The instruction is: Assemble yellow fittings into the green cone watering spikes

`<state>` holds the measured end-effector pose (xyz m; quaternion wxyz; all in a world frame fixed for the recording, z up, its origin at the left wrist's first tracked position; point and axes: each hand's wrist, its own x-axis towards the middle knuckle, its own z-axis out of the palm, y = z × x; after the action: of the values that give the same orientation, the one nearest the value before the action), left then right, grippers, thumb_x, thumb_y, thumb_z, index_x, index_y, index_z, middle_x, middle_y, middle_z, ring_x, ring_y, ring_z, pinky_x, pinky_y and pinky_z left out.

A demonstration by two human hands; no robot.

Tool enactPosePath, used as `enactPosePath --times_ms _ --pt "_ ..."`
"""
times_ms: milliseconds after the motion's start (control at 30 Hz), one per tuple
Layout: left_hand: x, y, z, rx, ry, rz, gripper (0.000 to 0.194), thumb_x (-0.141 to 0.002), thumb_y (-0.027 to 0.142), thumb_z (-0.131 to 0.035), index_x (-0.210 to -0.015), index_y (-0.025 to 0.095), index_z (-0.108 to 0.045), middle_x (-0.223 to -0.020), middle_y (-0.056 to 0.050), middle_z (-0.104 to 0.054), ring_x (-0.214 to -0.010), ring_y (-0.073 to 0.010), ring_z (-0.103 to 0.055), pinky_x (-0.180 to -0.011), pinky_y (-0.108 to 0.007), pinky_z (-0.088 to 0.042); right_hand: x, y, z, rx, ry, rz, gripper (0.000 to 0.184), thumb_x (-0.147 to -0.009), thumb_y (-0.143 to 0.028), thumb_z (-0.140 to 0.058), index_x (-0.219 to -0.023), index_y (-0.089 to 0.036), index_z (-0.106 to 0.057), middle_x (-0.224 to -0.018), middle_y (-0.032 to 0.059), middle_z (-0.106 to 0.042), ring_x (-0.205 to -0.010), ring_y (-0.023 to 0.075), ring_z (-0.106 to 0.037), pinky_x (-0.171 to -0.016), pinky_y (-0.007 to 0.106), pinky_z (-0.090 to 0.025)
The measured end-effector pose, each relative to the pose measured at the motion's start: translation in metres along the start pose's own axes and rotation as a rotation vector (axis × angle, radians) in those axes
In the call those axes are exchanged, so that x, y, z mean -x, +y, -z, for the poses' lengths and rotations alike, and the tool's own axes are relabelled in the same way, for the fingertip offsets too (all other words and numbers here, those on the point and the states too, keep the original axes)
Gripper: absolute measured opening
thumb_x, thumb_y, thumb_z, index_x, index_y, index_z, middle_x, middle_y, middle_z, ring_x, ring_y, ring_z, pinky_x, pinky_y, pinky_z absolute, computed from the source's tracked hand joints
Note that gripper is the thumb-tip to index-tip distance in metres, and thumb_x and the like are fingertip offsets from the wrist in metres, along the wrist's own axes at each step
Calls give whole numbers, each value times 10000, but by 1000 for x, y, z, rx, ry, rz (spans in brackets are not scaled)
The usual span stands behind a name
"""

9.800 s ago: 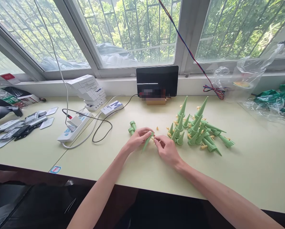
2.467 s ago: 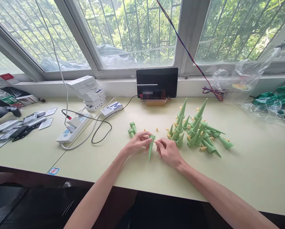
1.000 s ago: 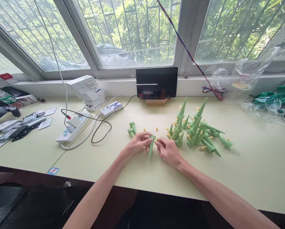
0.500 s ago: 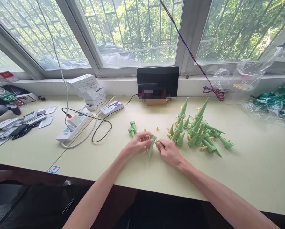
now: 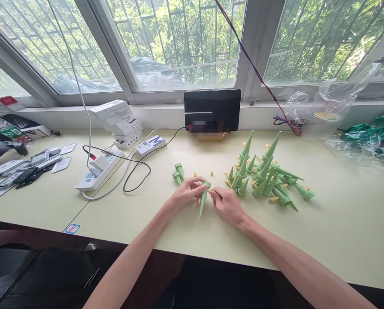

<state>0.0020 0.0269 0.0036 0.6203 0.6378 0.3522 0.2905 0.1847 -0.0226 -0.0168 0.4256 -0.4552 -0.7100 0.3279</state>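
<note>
My left hand (image 5: 188,192) is closed around the wide end of a green plastic plant watering spike (image 5: 204,201), its point hanging down toward me. At the side of that spike, my right hand (image 5: 226,205) pinches a small yellow valve, mostly covered by the fingertips. Two loose yellow valves (image 5: 211,173) lie on the table just beyond my hands. Two more green spikes (image 5: 179,170) lie behind my left hand. To the right is a cluster of green spikes (image 5: 263,174) with yellow valves, some standing on their wide ends, others lying down.
A black tablet (image 5: 213,109) leans on a small brown stand by the window. On the left are a white power strip (image 5: 98,171) with cables, stacked white boxes (image 5: 119,122) and scattered cards and devices (image 5: 34,167). Clear plastic bags (image 5: 333,111) lie far right.
The spike has turned slightly in my left hand, its wide end now facing a little differently. Both hands stay in nearly the same place.
</note>
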Motion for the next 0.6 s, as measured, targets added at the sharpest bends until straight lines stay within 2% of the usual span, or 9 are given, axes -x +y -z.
enactPosePath --times_ms 200,333,500,600 --pt "0 -4 2 9 8 -15 334 -848 431 -649 -1037 160 -595 -607 42 -538 -438 -91 -528 -379 -198 -428 -1 2 0 21 -42 -12 338 -980 -297 -365 -654 -208 -384 -562 -26 -443 -500 118 -369 -524 259 -298" --pt "1 -1 1 8 -7 -18 326 -853 427 -645 -1031 160 -591 -631 40 -525 -443 -69 -471 -382 -189 -385 -1 2 1 33 -66 -46 350 -985 -309 -364 -654 -203 -410 -559 -27 -440 -506 119 -372 -521 261 -291" --pt "2 10 1 -13 2 -35 290 -879 430 -612 -975 158 -583 -652 14 -560 -481 -70 -470 -420 -187 -381 -2 -3 0 -5 -11 -50 338 -996 -339 -381 -710 -198 -492 -566 -36 -434 -508 117 -378 -523 258 -309" --pt "1 13 1 8 27 -41 296 -877 441 -611 -957 157 -582 -663 0 -581 -486 -68 -470 -430 -185 -378 -2 -7 0 0 47 -22 308 -1001 -371 -393 -801 -195 -547 -639 -14 -516 -557 130 -450 -559 260 -351"
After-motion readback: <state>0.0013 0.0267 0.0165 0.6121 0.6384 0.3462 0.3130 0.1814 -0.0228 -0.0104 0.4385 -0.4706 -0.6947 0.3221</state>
